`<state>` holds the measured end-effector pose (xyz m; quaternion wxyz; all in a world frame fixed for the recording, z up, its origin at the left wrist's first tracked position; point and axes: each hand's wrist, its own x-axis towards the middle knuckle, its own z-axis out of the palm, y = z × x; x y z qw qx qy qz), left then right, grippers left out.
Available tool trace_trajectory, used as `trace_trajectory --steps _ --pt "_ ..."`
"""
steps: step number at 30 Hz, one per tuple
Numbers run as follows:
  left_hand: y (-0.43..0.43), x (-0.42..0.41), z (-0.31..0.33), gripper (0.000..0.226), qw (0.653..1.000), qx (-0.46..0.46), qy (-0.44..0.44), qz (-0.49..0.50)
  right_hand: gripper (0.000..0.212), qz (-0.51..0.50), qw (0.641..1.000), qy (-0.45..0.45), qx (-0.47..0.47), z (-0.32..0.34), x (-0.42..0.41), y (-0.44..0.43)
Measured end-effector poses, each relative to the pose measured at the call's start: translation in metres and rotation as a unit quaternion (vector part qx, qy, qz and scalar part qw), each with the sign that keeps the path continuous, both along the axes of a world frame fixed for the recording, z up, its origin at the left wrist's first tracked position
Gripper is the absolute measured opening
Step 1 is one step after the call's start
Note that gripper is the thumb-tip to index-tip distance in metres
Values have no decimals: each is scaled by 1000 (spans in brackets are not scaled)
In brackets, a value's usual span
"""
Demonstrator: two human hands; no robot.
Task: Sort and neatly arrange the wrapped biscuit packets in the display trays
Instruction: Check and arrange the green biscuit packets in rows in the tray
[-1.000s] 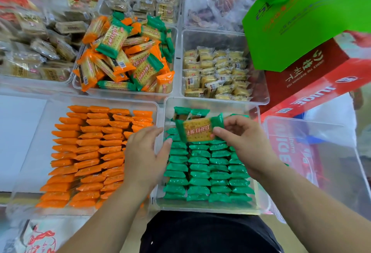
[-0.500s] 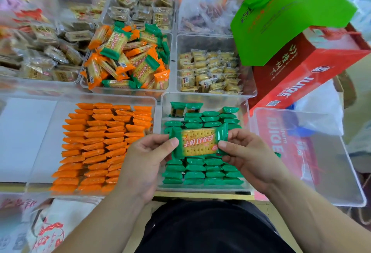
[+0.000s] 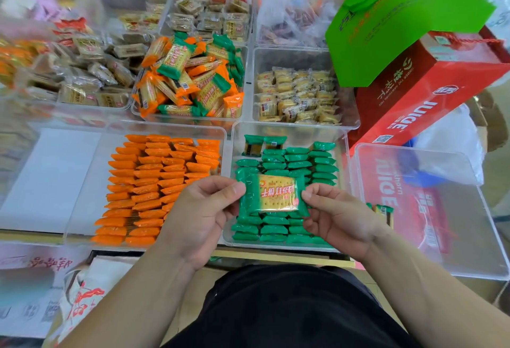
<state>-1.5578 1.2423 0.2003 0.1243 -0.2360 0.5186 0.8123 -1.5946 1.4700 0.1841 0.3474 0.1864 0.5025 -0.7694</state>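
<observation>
A green-wrapped biscuit packet (image 3: 273,194) is held flat, label up, above the clear tray (image 3: 340,137) of green packets standing in rows (image 3: 298,159). My left hand (image 3: 201,215) pinches its left end and my right hand (image 3: 339,216) pinches its right end. To the left, another clear tray (image 3: 82,209) holds rows of orange packets (image 3: 160,182). Behind these, a tray (image 3: 190,118) holds a loose heap of mixed orange and green packets (image 3: 190,79).
A clear tray (image 3: 469,270) on the right holds one or two green packets (image 3: 383,211). A red juice box (image 3: 430,93) and a green bag (image 3: 397,24) stand back right. Trays of yellow biscuits (image 3: 298,93) and brown packets (image 3: 82,77) lie behind.
Both hands have drawn the green packet toward me and lifted it off the rows, turning its label face up. The view has tilted down and back.
</observation>
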Motion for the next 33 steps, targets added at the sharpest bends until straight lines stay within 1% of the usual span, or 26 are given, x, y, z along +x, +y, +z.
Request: trace_trajectory --steps 2,4,6,8,10,13,15,16,17,18,19,20,21,22,24,26,28,31,33 --pt "0 0 1 9 999 -38 6 17 6 -16 1000 3 -9 -1 2 -2" --pt "0 -1 -1 11 998 -60 8 36 21 -45 998 17 -36 -3 3 -2" --pt "0 -2 -4 22 996 -74 13 41 23 -59 996 39 -55 -3 3 0" --pt "0 -2 -5 27 997 -69 12 45 19 -46 995 60 -64 0 2 -2" --pt "-2 -2 -6 22 998 -39 7 52 13 -57 995 62 -57 5 1 -4" --pt "-9 -3 -10 22 999 -7 18 51 28 -79 993 66 -53 10 -2 -4" --pt "-12 -4 -13 27 999 -34 22 28 34 -77 994 74 -35 9 -6 -5" --pt "-13 -4 -14 25 998 -60 24 13 32 -73 994 77 -16 8 -7 -6" --pt "-15 -5 -15 22 996 -91 27 -1 24 -65 994 81 16 10 -8 -8" --pt "-16 -6 -16 17 992 -122 31 -15 12 -55 993 87 55 8 -9 -10" --pt "-17 -8 -18 12 988 -151 33 -26 5 -45 990 92 95 9 -11 -12" --pt "-18 -9 -18 8 985 -170 31 -30 17 -36 986 97 130 6 -12 -12" --pt "-19 -11 -20 9 984 -177 24 -26 26 -29 983 89 157 7 -13 -13" --pt "-19 -13 -21 11 984 -175 13 -19 33 -22 983 84 163 6 -13 -14" --pt "-20 -16 -23 13 987 -163 -9 -6 41 -2 986 74 152 7 -14 -15" --pt "-21 -18 -25 12 987 -159 -19 -7 44 9 986 67 150 7 -15 -15" --pt "-21 -19 -27 11 986 -164 -16 -11 39 14 984 62 164 5 -16 -15" --pt "-21 -22 -29 8 981 -191 4 -16 10 -1 985 52 164 9 -18 -19" --pt "-21 -26 -29 8 976 -213 22 -27 17 -25 991 35 123 8 -21 -21"
